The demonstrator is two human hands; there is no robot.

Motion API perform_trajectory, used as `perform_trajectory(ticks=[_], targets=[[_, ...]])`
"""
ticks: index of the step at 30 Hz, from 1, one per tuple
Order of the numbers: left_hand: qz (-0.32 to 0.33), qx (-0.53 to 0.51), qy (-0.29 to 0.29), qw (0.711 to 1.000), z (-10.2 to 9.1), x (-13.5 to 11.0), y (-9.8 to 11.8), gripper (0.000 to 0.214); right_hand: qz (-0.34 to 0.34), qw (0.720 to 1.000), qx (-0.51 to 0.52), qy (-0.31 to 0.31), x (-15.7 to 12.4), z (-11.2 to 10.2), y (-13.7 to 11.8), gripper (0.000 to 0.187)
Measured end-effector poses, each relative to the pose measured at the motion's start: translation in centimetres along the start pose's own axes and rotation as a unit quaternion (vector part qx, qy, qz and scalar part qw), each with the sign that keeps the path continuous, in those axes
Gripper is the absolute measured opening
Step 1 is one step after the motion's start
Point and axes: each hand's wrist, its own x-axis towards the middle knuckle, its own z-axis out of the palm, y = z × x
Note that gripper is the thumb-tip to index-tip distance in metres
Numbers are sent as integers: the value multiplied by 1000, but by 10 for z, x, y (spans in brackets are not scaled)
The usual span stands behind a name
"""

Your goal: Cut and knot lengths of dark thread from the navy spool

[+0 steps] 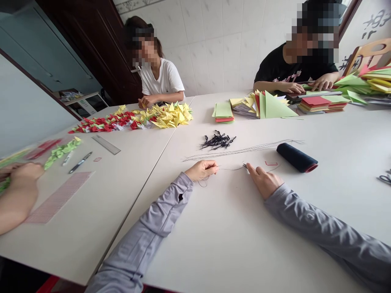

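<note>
My left hand (202, 170) is closed in a pinch on a thin dark thread (230, 169), with a loop of it hanging below the fingers. The thread stretches across to my right hand (264, 180), which is closed around a small dark-tipped tool (244, 165). Most of that tool is hidden by the fingers, so its kind is unclear. Just beyond my hands lie several long cut threads (238, 151) and a heap of black knotted cords (218, 140). A dark blue thread spool (296, 158) lies on its side right of my right hand.
Paper stacks (222, 112) and folded yellow and red paper pieces (171, 115) line the far side. Two people sit opposite; another person's hands (26, 175) are at left. A ruler (106, 145), a pen (80, 162) and scissors (385, 178) lie on the table (232, 244).
</note>
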Motion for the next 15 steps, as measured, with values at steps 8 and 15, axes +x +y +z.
perform_trajectory(ticks=[8, 15], targets=[[-5, 1, 1, 1000, 0, 0, 0, 36, -1, 999, 30, 41, 2, 6, 0, 49], [5, 16, 22, 1000, 0, 0, 1, 32, 8, 940, 262, 218, 7, 30, 21, 40]])
